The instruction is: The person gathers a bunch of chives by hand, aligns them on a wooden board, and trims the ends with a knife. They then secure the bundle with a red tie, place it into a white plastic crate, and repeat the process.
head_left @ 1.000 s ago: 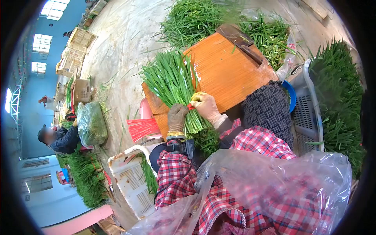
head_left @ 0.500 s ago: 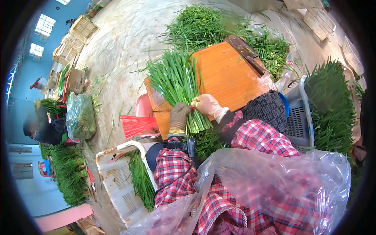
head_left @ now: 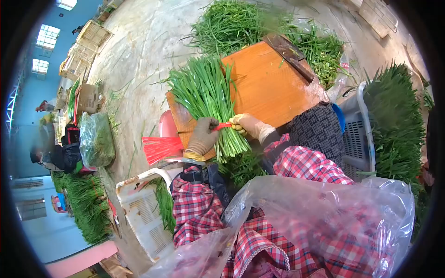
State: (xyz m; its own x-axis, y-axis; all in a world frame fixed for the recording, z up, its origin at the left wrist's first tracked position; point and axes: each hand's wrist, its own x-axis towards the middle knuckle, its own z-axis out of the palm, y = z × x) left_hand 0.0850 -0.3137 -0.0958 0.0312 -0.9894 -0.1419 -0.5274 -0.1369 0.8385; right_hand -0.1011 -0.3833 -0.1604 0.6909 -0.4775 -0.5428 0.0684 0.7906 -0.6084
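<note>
A bundle of long green stalks [head_left: 204, 88] lies on the orange wooden board [head_left: 264, 78], its cut ends toward me. Across its lower part runs a short red tie [head_left: 223, 125]. My gloved left hand [head_left: 202, 135] is closed on the tie's left end, at the bundle's left side. On the right side my right hand [head_left: 250, 126], in a pale glove, pinches the tie's other end against the stalks. A fan of red strips [head_left: 161, 149] sits left of my left hand.
A dark blade [head_left: 289, 55] rests on the board's far edge, with heaped greens [head_left: 227, 28] beyond. A white crate [head_left: 146, 222] stands at lower left, a grey crate [head_left: 354, 139] at right beside stacked greens [head_left: 394, 125]. Another person [head_left: 55, 157] is at far left.
My left hand has moved left and up from the bundle, drawing the red tie out so more of it shows. My right hand has turned slightly and stays at the stalks.
</note>
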